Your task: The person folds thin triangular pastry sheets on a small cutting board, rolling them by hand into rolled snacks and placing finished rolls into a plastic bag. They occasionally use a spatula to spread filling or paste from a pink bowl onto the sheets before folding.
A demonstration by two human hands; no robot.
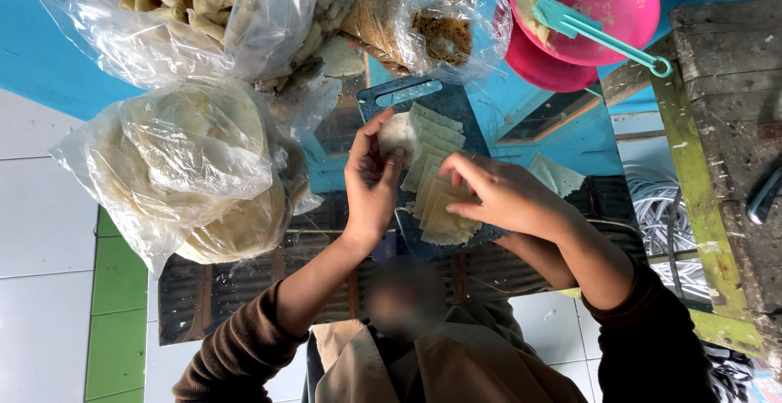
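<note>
Head view: a small pale wrapper piece (399,134) is pinched between the thumb and fingertips of the left hand (371,179), held up just over the far-left part of a dark cutting board (456,105). The right hand (501,195) is laid with curled fingers on a fanned stack of square wrapper sheets (444,211) on that board. Whether a sheet is actually gripped cannot be told, since the fingertips are hidden.

The sheets are judged to be very light, thin, limp and easily torn or creased. They may be slightly tacky, so that neighbours cling together. A single sheet would best be lifted by a free corner or edge with a gentle pinch. The held piece is best supported at its rim and not squeezed in its middle.

By count, one board is seen. About seven or eight overlapping sheet edges can be made out, though the exact number is hidden under the right hand. One loose sheet (558,175) lies to the right of the board.

Three clear plastic bags are present:
- one bag of rolled sticks (179,12) at far left;
- one bag of round flat wrappers (195,167) at left;
- one bag of brown crumbs (432,28) beyond the board.

Two pink bowls are seen at far right. The upper bowl (619,0) holds pale filling and one teal utensil (595,32), and it is set on the lower bowl (542,69).
</note>
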